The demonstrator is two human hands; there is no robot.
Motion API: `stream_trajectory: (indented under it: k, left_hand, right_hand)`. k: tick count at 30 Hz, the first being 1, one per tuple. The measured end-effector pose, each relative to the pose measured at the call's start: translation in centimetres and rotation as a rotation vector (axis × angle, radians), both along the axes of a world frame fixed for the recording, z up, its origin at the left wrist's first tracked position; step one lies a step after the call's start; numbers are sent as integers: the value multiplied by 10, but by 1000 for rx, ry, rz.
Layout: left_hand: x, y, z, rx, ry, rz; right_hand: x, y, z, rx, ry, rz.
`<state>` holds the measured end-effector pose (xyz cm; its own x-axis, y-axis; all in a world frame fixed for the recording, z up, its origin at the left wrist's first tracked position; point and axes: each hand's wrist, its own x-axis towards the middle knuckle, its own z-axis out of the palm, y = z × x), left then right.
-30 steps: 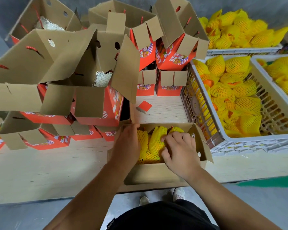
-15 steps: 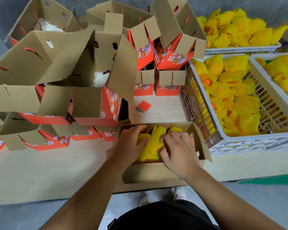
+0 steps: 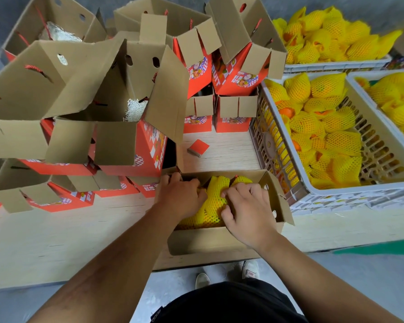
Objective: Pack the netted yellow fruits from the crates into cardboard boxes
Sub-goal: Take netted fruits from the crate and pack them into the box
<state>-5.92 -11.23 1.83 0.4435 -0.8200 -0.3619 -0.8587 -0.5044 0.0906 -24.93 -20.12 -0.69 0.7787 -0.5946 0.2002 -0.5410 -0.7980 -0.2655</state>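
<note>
Pale wooden desk (image 3: 68, 234) carries the whole packing station, with grey floor and my shoes below its near edge.

Nearest to me, the open cardboard box (image 3: 210, 243) sits at the desk's front edge. Both hands are inside it. My left hand (image 3: 181, 197), which a second ago rested against the box's left wall, has moved inward and now curls against the left side of the netted fruits (image 3: 214, 199). My right hand (image 3: 247, 210) has stayed put, fingers bent and pressing into the netting from the right. Together they squeeze the fruits toward the middle. I judge this as the settling step: the fruits are already in the box and are being seated, not loaded. How many lie under my hands cannot be told.

Beyond the box, a small red block (image 3: 198, 148) lies on bare desk.

To the right, a white plastic crate (image 3: 336, 194) holds many netted fruits, though its far wall shows bare above them. A second crate (image 3: 383, 108) beside it is also stocked, and a third (image 3: 336, 64) behind is heaped.

To the left and farther back, stacked red-printed boxes (image 3: 131, 145) stand with flaps open; white shredded padding (image 3: 135, 108) shows in one or two. Much packing remains.
</note>
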Motion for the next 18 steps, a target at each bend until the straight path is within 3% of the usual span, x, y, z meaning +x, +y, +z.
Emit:
stream_trajectory:
  k: [5,11,14,18]
  left_hand:
    - [9,6,6,136,-39,30]
    - [-13,4,-6,-125,9,-119]
    - [-12,0,-6,-119,72,-38]
    - [-4,-2,-6,-70,7,-45]
  right_hand:
    - [0,-1,-2,-1,-5,10]
    - [0,-1,-4,-11,-11,7]
    - [1,-1,-4,-3,-13,14]
    - [1,-2,-4,4,-21,15]
